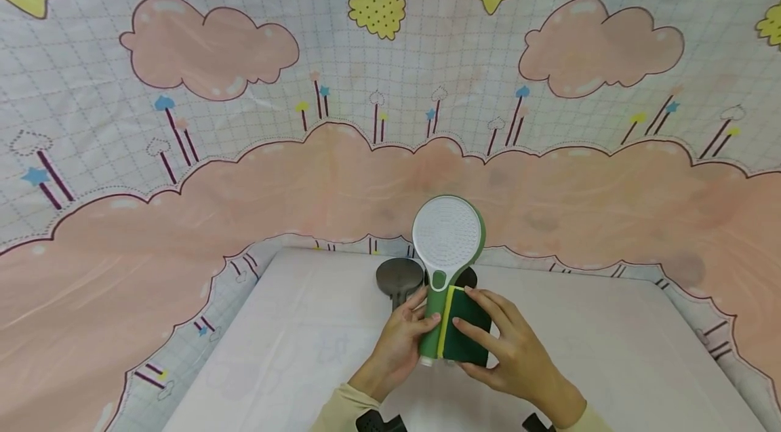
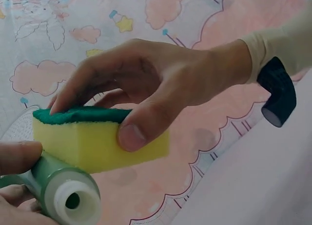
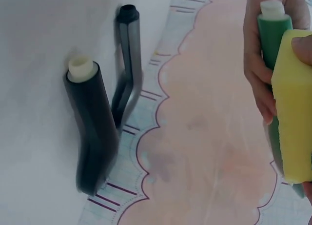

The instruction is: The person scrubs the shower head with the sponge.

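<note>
My left hand [image 1: 393, 347] grips the green handle of a shower head [image 1: 448, 232], its round white spray face upright towards the head camera. In my right hand [image 1: 525, 357] is a sponge [image 1: 468, 330] with a dark green scouring side and a yellow foam body [image 2: 97, 142]. The foam lies along the side of the handle, with the scouring side turned outward under my fingers. At the lower end of the handle, the left wrist view shows a white hollow connector [image 2: 75, 203].
Behind the hands, two dark shower heads [image 3: 92, 122] [image 3: 129, 49] lie on the white table [image 1: 293, 330], partly hidden by the green one in the head view. A patterned cloth [image 1: 366, 181] with pink clouds hangs beyond the table's back edge.
</note>
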Motion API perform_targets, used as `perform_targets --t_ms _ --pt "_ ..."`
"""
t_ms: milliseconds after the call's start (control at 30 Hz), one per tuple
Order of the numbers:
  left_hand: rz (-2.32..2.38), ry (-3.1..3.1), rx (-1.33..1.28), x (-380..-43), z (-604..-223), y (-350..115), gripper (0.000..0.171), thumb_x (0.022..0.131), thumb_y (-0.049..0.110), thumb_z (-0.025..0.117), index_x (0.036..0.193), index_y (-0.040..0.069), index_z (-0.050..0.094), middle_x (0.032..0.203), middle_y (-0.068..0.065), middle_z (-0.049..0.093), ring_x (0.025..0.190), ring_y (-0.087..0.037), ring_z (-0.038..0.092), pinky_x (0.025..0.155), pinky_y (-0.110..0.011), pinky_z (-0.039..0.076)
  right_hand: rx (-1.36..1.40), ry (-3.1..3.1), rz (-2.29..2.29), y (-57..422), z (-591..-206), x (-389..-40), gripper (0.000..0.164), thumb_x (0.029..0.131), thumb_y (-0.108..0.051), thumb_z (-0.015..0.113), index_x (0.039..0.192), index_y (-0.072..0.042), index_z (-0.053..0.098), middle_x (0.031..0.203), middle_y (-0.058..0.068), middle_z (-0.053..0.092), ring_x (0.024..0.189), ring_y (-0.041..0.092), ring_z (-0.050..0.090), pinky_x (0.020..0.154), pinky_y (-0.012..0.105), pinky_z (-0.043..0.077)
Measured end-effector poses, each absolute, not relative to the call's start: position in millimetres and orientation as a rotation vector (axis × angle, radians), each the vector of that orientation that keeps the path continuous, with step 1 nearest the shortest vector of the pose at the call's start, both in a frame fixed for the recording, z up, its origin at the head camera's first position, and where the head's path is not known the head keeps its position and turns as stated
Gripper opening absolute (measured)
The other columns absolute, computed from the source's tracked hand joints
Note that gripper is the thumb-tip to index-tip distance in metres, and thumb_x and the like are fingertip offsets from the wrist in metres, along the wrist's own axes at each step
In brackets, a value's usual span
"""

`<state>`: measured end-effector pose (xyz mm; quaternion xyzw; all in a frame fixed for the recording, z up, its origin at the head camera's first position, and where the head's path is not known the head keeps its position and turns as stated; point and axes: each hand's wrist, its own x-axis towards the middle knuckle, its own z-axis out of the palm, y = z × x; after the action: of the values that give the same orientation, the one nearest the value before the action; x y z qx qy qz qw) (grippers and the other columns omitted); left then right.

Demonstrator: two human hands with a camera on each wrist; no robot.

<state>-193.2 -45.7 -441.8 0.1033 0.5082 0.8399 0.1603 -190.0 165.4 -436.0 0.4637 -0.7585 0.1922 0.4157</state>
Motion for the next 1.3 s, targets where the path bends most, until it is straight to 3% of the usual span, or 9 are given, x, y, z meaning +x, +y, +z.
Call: perform_targets --t_ms 400,933,1133,1300 --pt "2.335 1.6 0.298 -191.5 -448.4 -46.4 0.071 0.094 0.008 0.058 0.156 0.004 0.022 0.153 -0.025 0.036 0.125 -0.02 0.052 0.098 -0.025 0.043 1.114 -1.937 0.445 173.5 -432.9 -199.3 0.05 0.09 -0.054 0.061 0.123 -0.017 0.069 0.138 0.026 0.053 0.121 0.039 0.048 0.121 0.024 0.018" --pt "2.35 1.601 0.302 -188.6 -450.3 -48.8 0.071 0.091 0.001 0.058 0.154 0.006 0.028 0.144 -0.022 0.044 0.115 -0.017 0.056 0.097 -0.031 0.05 1.0 -1.962 0.411 178.9 -426.8 -204.8 0.052 0.093 -0.058 0.052 0.121 -0.018 0.069 0.139 0.024 0.053 0.121 0.039 0.049 0.12 0.022 0.017" --pt "2.318 1.653 0.329 -186.0 -452.5 -50.8 0.07 0.089 -0.002 0.062 0.152 0.003 0.032 0.14 -0.022 0.048 0.114 -0.019 0.059 0.096 -0.031 0.051 0.919 -1.929 0.399 185.4 -420.2 -207.7 0.052 0.093 -0.058 0.052 0.121 -0.018 0.07 0.137 0.024 0.055 0.118 0.041 0.051 0.105 0.037 0.036" --pt "2.288 1.667 0.341 -184.2 -454.7 -52.6 0.07 0.089 -0.003 0.062 0.152 0.004 0.033 0.137 -0.02 0.05 0.115 -0.018 0.058 0.096 -0.032 0.051 0.892 -1.927 0.389 191.3 -415.7 -209.8 0.053 0.093 -0.059 0.052 0.12 -0.017 0.07 0.137 0.025 0.054 0.119 0.043 0.051 0.092 0.049 0.041"
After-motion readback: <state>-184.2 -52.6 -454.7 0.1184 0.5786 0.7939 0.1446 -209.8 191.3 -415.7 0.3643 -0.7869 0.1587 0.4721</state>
